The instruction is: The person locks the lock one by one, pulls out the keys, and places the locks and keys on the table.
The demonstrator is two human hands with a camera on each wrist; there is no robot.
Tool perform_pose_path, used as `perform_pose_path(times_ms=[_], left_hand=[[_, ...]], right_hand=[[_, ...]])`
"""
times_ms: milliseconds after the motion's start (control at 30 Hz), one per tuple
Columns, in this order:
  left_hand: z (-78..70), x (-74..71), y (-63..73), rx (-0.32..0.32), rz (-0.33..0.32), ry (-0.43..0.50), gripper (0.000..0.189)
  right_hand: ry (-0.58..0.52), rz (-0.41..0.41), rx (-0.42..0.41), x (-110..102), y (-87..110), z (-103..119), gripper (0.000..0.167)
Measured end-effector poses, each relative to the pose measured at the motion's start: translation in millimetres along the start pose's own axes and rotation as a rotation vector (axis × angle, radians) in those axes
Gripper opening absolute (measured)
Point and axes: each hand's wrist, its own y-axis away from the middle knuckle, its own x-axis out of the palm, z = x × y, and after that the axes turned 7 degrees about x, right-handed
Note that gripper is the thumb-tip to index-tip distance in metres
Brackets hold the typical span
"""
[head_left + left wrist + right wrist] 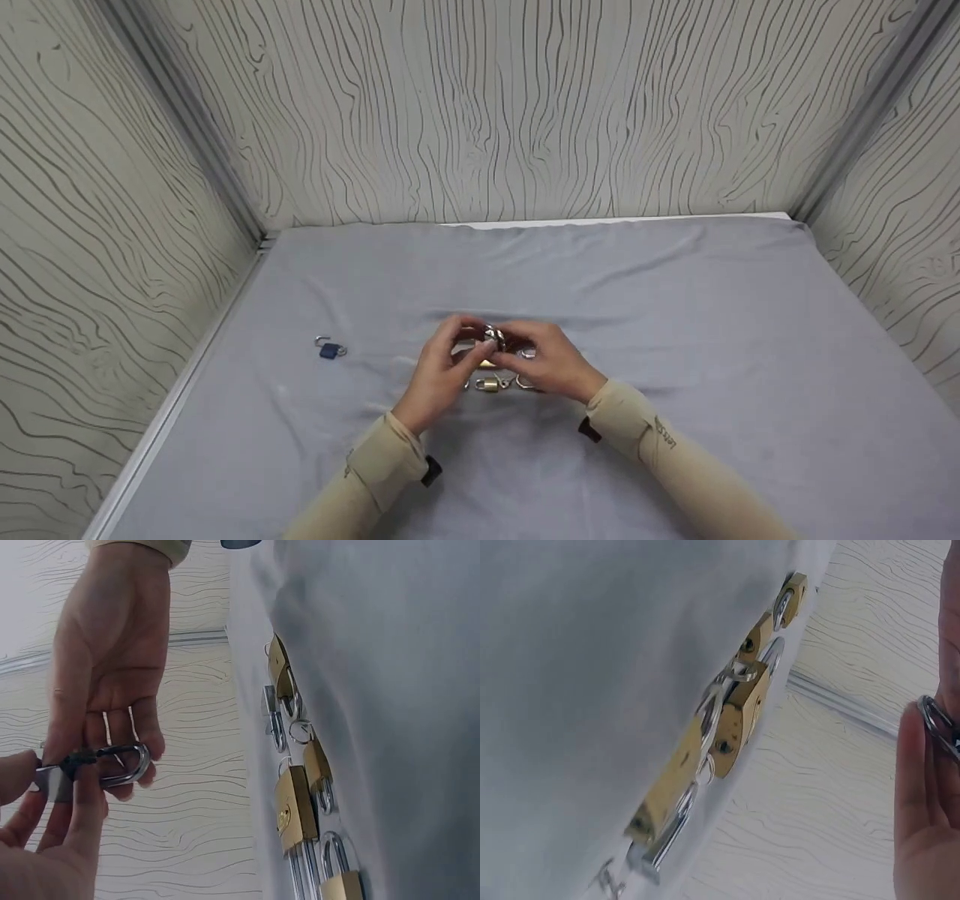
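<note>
Both hands meet over the middle of the table around a silver padlock (493, 335) with a U-shaped shackle. My left hand (440, 364) holds it from the left, its thumb against the lock and its fingers near the shackle. From the other side my right hand (546, 361) pinches the metal body (54, 784). A small dark piece (82, 757) sits at the join of body and shackle, partly covered by fingers. Beneath the hands, a small brass padlock (489, 385) lies on the cloth. A larger brass padlock (295, 810) lies among others there, mostly hidden in the head view.
A blue padlock (328, 350) with its shackle swung out lies to the left, a key ring at its side. Grey, lightly wrinkled cloth (675, 300) covers the table. Wood-patterned panels (487, 112) stand behind and at both sides. Several brass padlocks form a cluster (739, 716).
</note>
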Motion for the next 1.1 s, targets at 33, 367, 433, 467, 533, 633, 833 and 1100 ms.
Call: perform_pose_path(times_ms=[33, 367, 433, 467, 533, 633, 833, 1100], left_hand=[[0.0, 1.2, -0.6, 0.004, 0.002, 0.005, 0.024], [-0.9, 8.1, -1.1, -0.026, 0.017, 0.096, 0.030], [-0.7, 9.6, -1.4, -0.028, 0.018, 0.129, 0.033], [-0.8, 10.3, -1.6, -0.025, 0.015, 0.139, 0.033], [-1.2, 11.9, -2.1, -0.015, 0.006, 0.139, 0.034], [-1.4, 13.8, -3.0, 0.004, -0.005, 0.115, 0.034], [-0.7, 13.7, -4.8, 0.015, -0.036, 0.140, 0.029], [-0.2, 13.2, -5.4, -0.025, -0.045, 0.306, 0.031]], right_hand=[[0.006, -0.009, -0.010, -1.9, 1.1, -0.4, 0.027], [0.077, -0.080, -0.046, -11.4, 8.3, -2.9, 0.027], [0.069, -0.086, -0.047, -12.4, 9.1, -2.9, 0.029], [0.064, -0.088, -0.046, -12.7, 9.3, -2.9, 0.029], [0.058, -0.094, -0.048, -13.1, 9.6, -2.6, 0.031], [0.054, -0.108, -0.049, -14.2, 10.1, -2.2, 0.033], [-0.059, -0.108, -0.016, -21.8, 12.6, -1.2, 0.036], [-0.313, -0.116, -0.003, -32.5, 11.2, -0.7, 0.018]])
